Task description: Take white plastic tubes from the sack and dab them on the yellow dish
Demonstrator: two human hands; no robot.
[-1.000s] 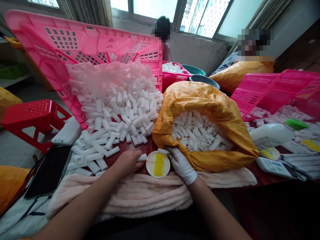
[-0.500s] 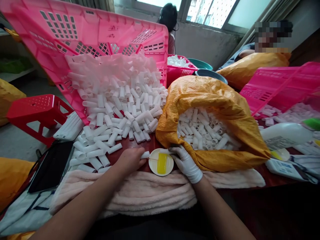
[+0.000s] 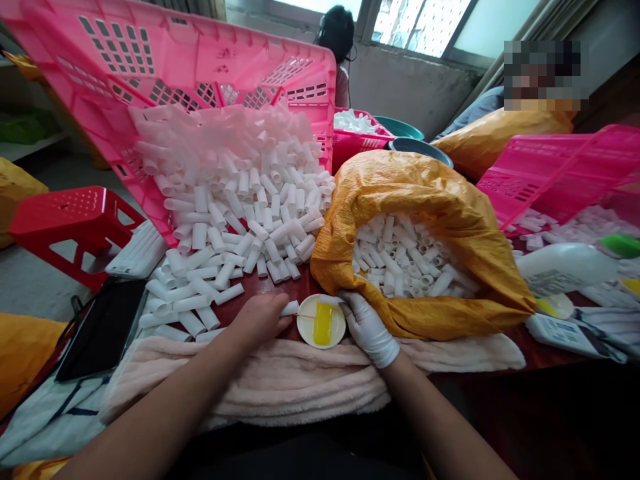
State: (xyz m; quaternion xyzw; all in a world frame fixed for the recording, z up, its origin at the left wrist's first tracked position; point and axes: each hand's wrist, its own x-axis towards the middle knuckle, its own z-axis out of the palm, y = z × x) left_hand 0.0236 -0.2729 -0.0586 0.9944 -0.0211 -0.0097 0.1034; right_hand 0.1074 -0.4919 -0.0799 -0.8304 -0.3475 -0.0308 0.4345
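Observation:
My bare left hand [image 3: 259,319] rests at the left rim of a small white plate [image 3: 306,335], its fingertips shut on a short white tube [image 3: 289,308]. A thin stick [image 3: 305,315] runs from that tube toward a yellow paste patch [image 3: 323,324] on the plate. My right hand [image 3: 367,330], in a white glove, sits at the plate's right side and pinches a white tube [image 3: 333,299] over the rim. Behind the plate lies a heap of white tubes [image 3: 225,227], and an orange woven sack [image 3: 425,193] holds more tubes [image 3: 405,257].
A pink crate [image 3: 150,67] tilts behind the heap. A towel [image 3: 250,380] lies along the table's near edge. To the left are a dark tablet [image 3: 100,330] and a red stool [image 3: 65,220]. On the right are another pink crate [image 3: 550,167] and a white bottle [image 3: 565,267]. A person [image 3: 337,33] sits beyond.
The view has shifted a little, so the plate sits slightly higher and further right. Both hands stay at the plate with their tubes.

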